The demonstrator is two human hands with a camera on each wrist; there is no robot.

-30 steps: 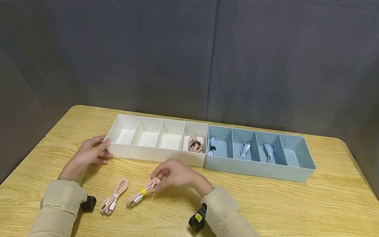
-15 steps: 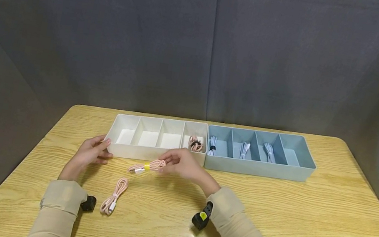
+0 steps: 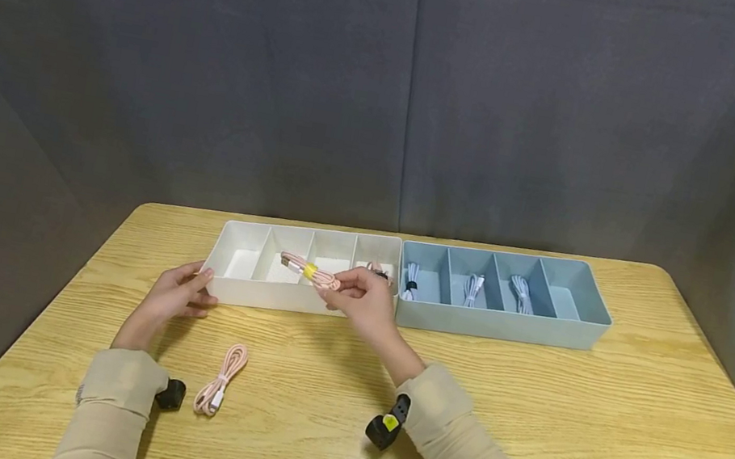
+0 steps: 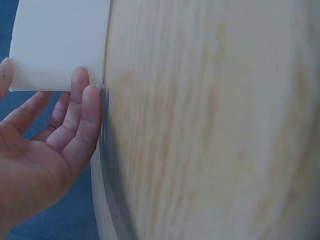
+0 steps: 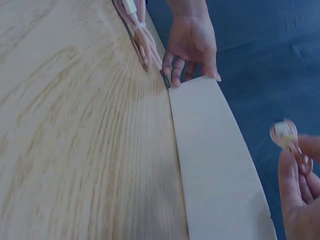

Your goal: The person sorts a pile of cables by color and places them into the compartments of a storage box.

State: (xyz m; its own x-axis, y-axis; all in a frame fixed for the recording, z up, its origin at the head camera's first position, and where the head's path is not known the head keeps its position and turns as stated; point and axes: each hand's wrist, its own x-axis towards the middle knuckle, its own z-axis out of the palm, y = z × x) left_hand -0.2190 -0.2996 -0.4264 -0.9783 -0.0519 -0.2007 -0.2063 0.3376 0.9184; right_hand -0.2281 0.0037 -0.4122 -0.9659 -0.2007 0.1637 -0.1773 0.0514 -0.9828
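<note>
A pink charging cable (image 3: 318, 276), coiled and tied with a yellow strap, is pinched at one end by my right hand (image 3: 369, 305). It hangs above the white divided box (image 3: 267, 295), overlapping its middle compartments in the head view; the cable's metal plug points left. At the box's left end, my left hand (image 3: 173, 297) holds the front corner, thumb up at the rim and fingers (image 4: 90, 107) lower down. Another coiled pink cable (image 3: 221, 380) lies on the table in front. A pink cable with a black tie (image 3: 378, 269) sits in the box's rightmost compartment, partly hidden by my right hand.
A blue divided box (image 3: 498, 326) adjoins the white one on the right. Pale blue coiled cables (image 3: 522, 294) lie in its three left compartments. The wooden table (image 3: 594, 450) ends at a dark curtain (image 3: 390, 102) behind the boxes.
My right hand has lifted the yellow-strapped pink cable from the table and carried it up over the white box, its plug swinging round to point left. The left hand stays at the box's corner.
</note>
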